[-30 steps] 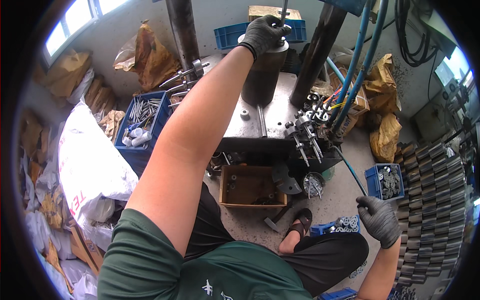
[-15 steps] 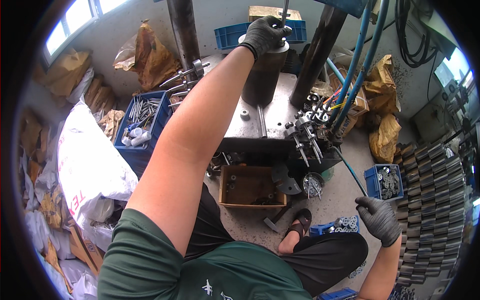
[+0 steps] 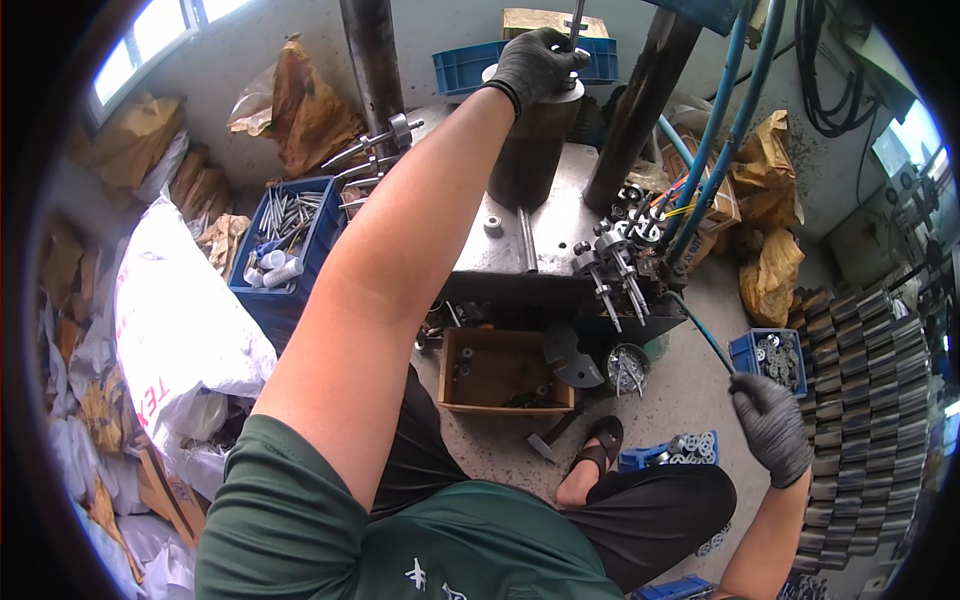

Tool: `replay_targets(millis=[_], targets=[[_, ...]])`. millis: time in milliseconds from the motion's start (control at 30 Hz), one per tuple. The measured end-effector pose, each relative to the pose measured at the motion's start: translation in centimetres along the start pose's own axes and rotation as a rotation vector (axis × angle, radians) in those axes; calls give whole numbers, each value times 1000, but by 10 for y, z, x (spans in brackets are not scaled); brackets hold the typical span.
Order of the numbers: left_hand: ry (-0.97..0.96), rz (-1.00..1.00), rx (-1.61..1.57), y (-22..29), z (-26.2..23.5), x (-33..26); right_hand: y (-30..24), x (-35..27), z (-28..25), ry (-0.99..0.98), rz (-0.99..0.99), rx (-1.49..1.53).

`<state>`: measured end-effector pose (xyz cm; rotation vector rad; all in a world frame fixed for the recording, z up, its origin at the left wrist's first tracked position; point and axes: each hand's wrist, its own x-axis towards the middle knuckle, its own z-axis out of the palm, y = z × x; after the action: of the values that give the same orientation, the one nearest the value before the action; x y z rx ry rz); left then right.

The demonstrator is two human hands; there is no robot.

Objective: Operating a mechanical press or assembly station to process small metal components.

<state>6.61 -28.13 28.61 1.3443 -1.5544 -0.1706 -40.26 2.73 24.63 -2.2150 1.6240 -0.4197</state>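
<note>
My left hand, in a dark grey glove, reaches to the top of a thick steel cylinder on the press table. Its fingers are closed at a slim upright metal shaft; the exact grip is partly hidden by the fingers. A small shiny part shows under the fingertips. At the right, my gloved right hand is wrapped round the end of a long lever that slants down from the machine. Several metal shafts with collars lie at the table's front right corner.
Dark steel columns flank the cylinder. At left stand a blue crate of rods and a white sack. Below the table are a wooden box, a hammer and a bowl of small parts. Stacked metal pieces fill the right.
My right hand and the lever end have shifted slightly up and to the right. My left hand stays at the cylinder top; the whole view has shifted a little.
</note>
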Motion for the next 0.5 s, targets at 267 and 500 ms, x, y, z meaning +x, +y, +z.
replay_targets(millis=[267,500], targets=[[-35,36,122,1,-2,-2,-24,112,-58,793,-382,-126],[-93,67,117,4,7,0,-7,206,-102,830,-282,-245]])
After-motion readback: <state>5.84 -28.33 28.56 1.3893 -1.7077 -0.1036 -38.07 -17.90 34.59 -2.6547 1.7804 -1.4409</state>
